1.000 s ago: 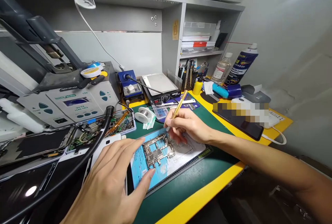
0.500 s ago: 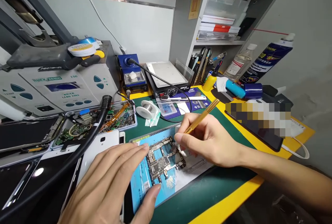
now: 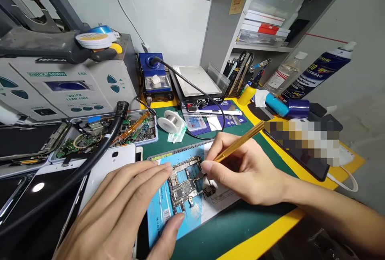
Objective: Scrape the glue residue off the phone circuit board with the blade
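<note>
A phone circuit board (image 3: pixel 183 189) lies on a blue and white padded sheet (image 3: pixel 195 223). My left hand (image 3: pixel 120 208) rests at the board's left side, with fingers stretched out and thumb apart. Its fingertips are at the board's upper left corner and the thumb tip is near the lower edge. Pinched in my right hand (image 3: pixel 246 171) is a slim gold pen-shaped tool (image 3: pixel 239 143), tilted with its back end up and right. The tool's working tip is hidden behind my fingers, over the right part of the board.
A hot-air station (image 3: pixel 69 87) and its black hose (image 3: pixel 99 159) stand left, above several phones. Behind the sheet are a solder spool (image 3: pixel 168 122) and a heating plate (image 3: pixel 197 81). A spray can (image 3: pixel 319 71) and a dark phone (image 3: pixel 297 153) are at right.
The view has shifted slightly. The gold tool now leans lower to the right in my right hand. My left hand stays beside the board.
</note>
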{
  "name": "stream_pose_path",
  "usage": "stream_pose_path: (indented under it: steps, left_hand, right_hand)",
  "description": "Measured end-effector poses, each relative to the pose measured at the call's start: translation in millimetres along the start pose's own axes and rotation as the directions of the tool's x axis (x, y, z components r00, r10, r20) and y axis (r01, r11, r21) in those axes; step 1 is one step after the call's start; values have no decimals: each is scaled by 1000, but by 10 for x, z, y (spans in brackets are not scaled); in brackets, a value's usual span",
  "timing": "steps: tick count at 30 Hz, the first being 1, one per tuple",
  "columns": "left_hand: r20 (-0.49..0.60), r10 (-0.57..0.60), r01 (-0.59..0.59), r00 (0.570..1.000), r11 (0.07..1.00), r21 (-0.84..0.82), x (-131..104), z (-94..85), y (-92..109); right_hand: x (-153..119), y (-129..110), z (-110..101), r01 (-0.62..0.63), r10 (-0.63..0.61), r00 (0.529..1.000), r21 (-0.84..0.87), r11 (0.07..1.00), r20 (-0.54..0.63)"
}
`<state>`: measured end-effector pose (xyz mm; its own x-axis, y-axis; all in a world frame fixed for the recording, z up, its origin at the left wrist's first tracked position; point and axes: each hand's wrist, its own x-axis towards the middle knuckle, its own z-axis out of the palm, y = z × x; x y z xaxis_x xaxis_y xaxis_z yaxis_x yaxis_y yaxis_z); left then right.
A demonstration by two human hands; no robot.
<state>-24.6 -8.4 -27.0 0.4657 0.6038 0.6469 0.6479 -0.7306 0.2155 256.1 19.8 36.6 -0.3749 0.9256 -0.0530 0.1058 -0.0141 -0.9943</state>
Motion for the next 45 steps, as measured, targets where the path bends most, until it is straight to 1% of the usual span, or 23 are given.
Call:
stream_pose_path:
  steps: [6, 14, 24, 28, 32, 35, 38, 42, 45]
  left_hand:
    - [1, -5, 5, 1000, 1000, -6, 8, -8, 7]
    - [30, -19, 19, 999, 1000, -12, 18, -6, -1]
    - [30, 13, -13, 999, 1000, -22, 4, -4, 7]
    - [14, -1, 1, 1000, 1000, -25, 21, -6, 28]
    - [-7, -42, 42, 999, 999, -33, -55, 28, 44]
    - [-4, -46, 45, 999, 998, -43, -140, 72, 59]
    - [-5, -49, 48, 999, 998, -47, -170, 95, 66]
    - [-10, -56, 55, 998, 998, -40, -102, 59, 55]
    - [3, -19, 19, 1000, 999, -43, -34, 14, 42]
  right_hand:
    - [4, -8, -10, 4, -3, 1000, -14, 1000, 20]
    - [21, 0, -22, -3, 3, 1000, -24, 1000, 4]
    - [13, 28, -28, 23, -22, 1000, -22, 1000, 14]
    - [20, 25, -26, 14, -14, 1000, -18, 1000, -1]
    - [14, 17, -24, 11, -11, 1000, -23, 1000, -3]
    - [9, 12, -24, 5, -5, 1000, -29, 1000, -1]
    - [9, 12, -23, 5, -5, 1000, -36, 999, -6]
    - [13, 23, -28, 8, -8, 1000, -35, 999, 0]
    - [17, 24, -30, 10, -10, 1000, -27, 1000, -7]
